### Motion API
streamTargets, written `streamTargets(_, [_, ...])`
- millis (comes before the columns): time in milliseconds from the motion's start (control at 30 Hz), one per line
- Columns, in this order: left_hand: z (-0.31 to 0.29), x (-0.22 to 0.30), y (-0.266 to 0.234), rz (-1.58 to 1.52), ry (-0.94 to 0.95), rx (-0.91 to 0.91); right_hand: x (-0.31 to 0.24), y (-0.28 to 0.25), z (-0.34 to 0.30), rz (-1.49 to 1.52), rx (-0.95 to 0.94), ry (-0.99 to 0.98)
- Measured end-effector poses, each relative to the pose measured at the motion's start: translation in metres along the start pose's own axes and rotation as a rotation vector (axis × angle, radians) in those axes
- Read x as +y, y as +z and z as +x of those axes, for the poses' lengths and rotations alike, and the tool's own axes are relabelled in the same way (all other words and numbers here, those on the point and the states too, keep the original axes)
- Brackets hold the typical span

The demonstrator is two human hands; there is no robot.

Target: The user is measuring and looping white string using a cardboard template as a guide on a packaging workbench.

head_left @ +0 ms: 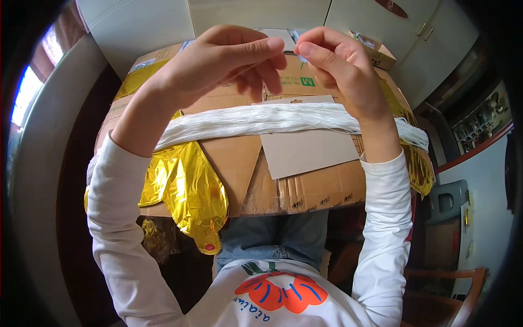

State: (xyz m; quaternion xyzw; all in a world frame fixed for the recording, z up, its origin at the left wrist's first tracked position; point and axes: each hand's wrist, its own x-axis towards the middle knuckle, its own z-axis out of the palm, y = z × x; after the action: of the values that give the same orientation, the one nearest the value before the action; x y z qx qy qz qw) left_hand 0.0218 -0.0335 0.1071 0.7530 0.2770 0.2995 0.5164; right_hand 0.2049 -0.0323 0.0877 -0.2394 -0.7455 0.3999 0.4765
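Both hands are raised over the cardboard-covered table, fingertips a small gap apart. My left hand (239,54) has its thumb pressed toward the index finger, the other fingers hanging loosely and slightly blurred. A thin pale thread (248,68) crosses below its thumb. My right hand (340,65) pinches thumb and index finger together; whatever sits between those tips is too small to name. Below the hands, a long bundle of white thread (256,120) stretches across the table, partly over a grey card (310,152). My forearms hide parts of the bundle.
Flattened cardboard (229,163) covers the table. A shiny gold foil balloon (190,191) hangs over its near edge at left. More gold foil (419,169) hangs at the right edge. A small open box (378,52) stands at the far right; a wooden chair (452,289) is at lower right.
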Motion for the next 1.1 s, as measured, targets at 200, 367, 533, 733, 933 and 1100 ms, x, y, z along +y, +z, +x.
streamTargets(200, [0.0,-0.025,0.015,-0.233,-0.063,-0.065,0.028,0.002,-0.015,0.039,-0.065,0.074])
streamTargets(367, [-0.002,-0.03,0.031,-0.232,-0.128,0.021,0.043,0.014,-0.046,0.003,0.254,-0.049])
streamTargets(533, [0.004,-0.033,0.038,-0.263,-0.246,0.064,0.053,0.034,-0.06,-0.013,0.441,-0.055])
streamTargets(733, [0.011,-0.043,0.033,-0.294,-0.038,-0.086,0.05,0.049,-0.055,0.219,0.533,0.014])
streamTargets(933, [0.01,-0.049,0.038,-0.359,-0.023,-0.08,0.052,0.053,-0.052,0.175,0.524,0.063])
streamTargets(1100, [0.014,-0.05,0.049,-0.378,-0.001,-0.123,0.062,0.066,-0.049,0.253,0.747,-0.085])
